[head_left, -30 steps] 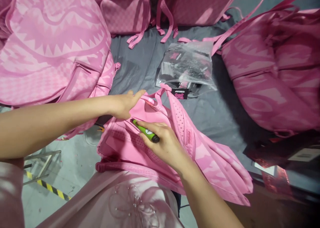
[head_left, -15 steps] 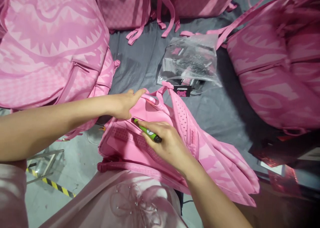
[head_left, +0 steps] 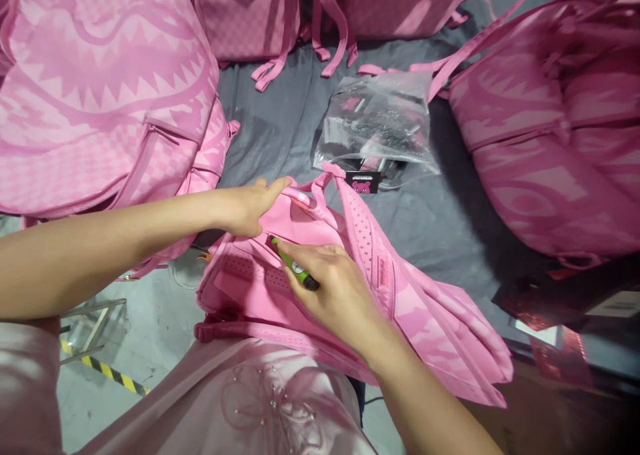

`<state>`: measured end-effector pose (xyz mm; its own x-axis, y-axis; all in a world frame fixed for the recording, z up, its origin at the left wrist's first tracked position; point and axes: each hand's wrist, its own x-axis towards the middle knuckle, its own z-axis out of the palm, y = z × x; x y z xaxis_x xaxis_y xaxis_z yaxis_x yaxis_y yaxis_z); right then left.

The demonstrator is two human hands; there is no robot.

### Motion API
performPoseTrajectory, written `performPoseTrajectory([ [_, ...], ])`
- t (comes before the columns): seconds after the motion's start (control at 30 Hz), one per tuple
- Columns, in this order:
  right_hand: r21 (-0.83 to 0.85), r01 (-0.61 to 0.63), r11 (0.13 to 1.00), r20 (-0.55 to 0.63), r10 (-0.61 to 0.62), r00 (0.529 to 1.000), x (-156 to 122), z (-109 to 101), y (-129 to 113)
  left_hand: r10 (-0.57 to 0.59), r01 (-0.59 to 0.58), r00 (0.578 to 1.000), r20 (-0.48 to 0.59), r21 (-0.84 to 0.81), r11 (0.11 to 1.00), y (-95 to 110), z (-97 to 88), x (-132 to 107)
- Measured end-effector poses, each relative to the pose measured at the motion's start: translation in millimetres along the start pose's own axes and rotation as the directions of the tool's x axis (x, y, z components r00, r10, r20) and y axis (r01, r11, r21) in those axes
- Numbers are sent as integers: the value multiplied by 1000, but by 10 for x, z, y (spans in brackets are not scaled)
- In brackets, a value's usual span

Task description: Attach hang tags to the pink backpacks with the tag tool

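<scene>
A pink backpack [head_left: 320, 308] lies tilted across my lap and the table edge, its back panel and straps facing me. My left hand [head_left: 250, 208] grips its upper edge beside the top handle; some of its fingertips are hidden against the fabric. In my right hand [head_left: 330, 278] is a green marker [head_left: 295, 266] with dark ends, pinched between thumb and fingers. Its dark tip points toward the back panel, close to my left hand; I cannot tell whether it touches the fabric. A black hang tag [head_left: 363, 182] lies by the strap's top.
A clear plastic bag [head_left: 377, 122] with dark contents lies on the grey cloth [head_left: 270, 122]. Large pink backpacks stand at left [head_left: 120, 88] and right [head_left: 540, 162], with more along the back. A metal frame [head_left: 95, 328] and striped floor tape [head_left: 110, 372] show at lower left.
My right hand has shifted slightly, with the marker tip moving a little to the right and the marker standing steeper. My left hand keeps its place on the backpack.
</scene>
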<state>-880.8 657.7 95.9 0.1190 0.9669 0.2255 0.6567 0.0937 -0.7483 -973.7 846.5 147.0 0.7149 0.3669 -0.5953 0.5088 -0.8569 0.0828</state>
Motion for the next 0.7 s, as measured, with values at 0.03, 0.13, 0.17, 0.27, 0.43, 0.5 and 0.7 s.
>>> performPoseTrajectory([
  [0.03, 26, 7, 1000, 1, -7, 1000, -2, 1, -3, 2, -2, 1000, -1, 1, 1000, 2, -2, -2],
  [0.13, 51, -7, 999, 29, 6, 1000, 4, 12, -11, -5, 5, 1000, -11, 13, 1000, 8, -6, -10],
  [0.17, 20, -22, 1000, 25, 21, 999, 5, 18, -14, -9, 10, 1000, -9, 14, 1000, 9, -6, -12],
  [0.27, -22, -42, 999, -2, 42, 999, 7, 37, -8, -12, 12, 1000, 3, 12, 1000, 0, 1, -12],
  [0.43, 214, -30, 976, 42, 21, 999, 26, 30, 61, 8, -8, 1000, -22, 8, 1000, -22, 17, -1],
  [0.5, 252, -54, 966, 53, 42, 998, 34, 18, 80, 4, -4, 1000, -8, 3, 1000, -19, 15, 0],
  [0.7, 243, -48, 969, 69, 32, 997, 54, 15, 76, 6, -6, 1000, -15, 12, 1000, -6, 6, -11],
])
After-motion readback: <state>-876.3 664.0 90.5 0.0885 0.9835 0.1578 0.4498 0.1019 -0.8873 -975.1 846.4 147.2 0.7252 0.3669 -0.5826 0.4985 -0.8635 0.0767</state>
